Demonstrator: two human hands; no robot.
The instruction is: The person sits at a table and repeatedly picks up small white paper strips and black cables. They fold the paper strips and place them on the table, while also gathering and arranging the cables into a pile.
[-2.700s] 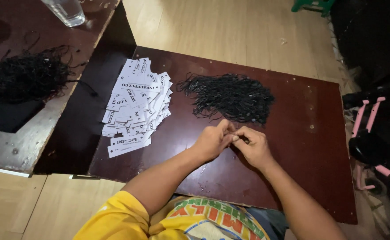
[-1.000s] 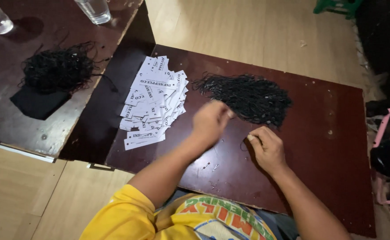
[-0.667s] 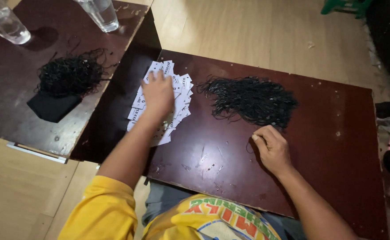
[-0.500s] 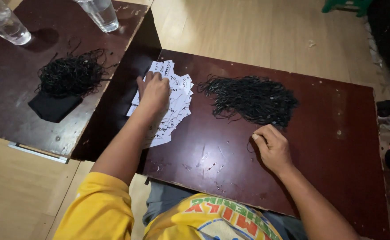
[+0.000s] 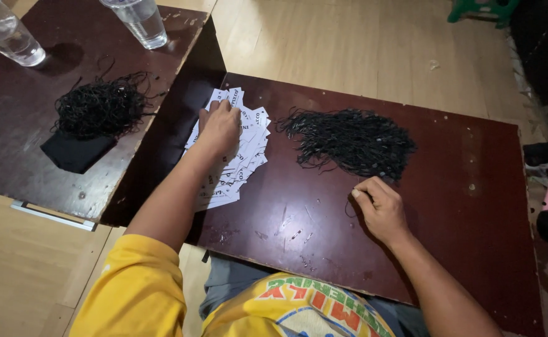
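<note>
The left hand (image 5: 219, 128) lies palm down on a spread pile of white paper tags (image 5: 236, 156), fingers bent and pressing on the upper part of the pile; whether it has pinched one tag free I cannot tell. The tags fan out along the left edge of the dark brown surface (image 5: 448, 187), overlapping one another.

The right hand (image 5: 381, 209) rests on the same surface, loosely curled, thumb and forefinger closed on a thin black string (image 5: 351, 209) that loops out on its left side. Just above it — near but not touching — sits a heap of black strings (image 5: 349, 140), wide and tangled, in the middle of the surface.

A second, lower table (image 5: 30, 168) stands to the left at an angle. It carries another black tangle of strings (image 5: 102, 106), a flat black cloth (image 5: 74, 153) just beneath that tangle, and two clear plastic cups (image 5: 140, 22) at its far edge — one at the corner, one further right. The floor (image 5: 349, 43) is pale wood.
</note>
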